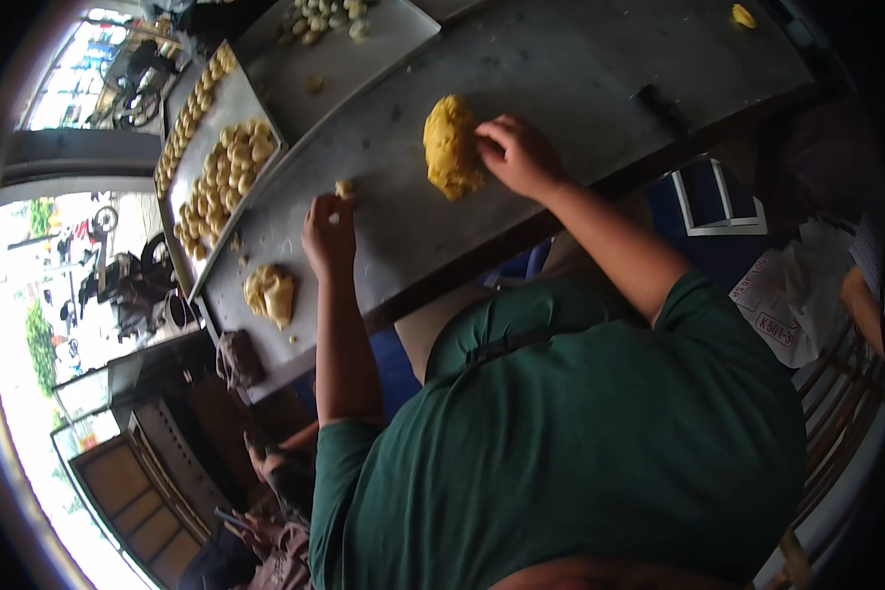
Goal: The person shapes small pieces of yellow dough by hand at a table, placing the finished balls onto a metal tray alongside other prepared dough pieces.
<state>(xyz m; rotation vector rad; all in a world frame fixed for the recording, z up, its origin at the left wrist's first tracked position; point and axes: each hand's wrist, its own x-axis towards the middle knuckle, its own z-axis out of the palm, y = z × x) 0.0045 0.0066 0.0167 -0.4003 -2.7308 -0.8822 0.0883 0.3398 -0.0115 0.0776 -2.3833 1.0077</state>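
On the metal table lies a large lump of yellow dough (450,147), rough on its surface. My right hand (521,157) is at its right side, fingers bent and tips pressed to the edge of the lump. Farther left, my left hand (329,236) is held in a pinch, with a small pale piece of dough (344,187) at its fingertips. A smoother, paler lump of dough (268,295) rests left of my left forearm, with crumbs near it.
Many small dough balls fill a metal tray (273,169) at the left. Another tray (403,34) behind it bears more balls. A yellow scrap (743,16) lies at the table's far right. A crumpled cloth (239,359) sits at the left corner. Another person's hands (256,531) hold a phone below.
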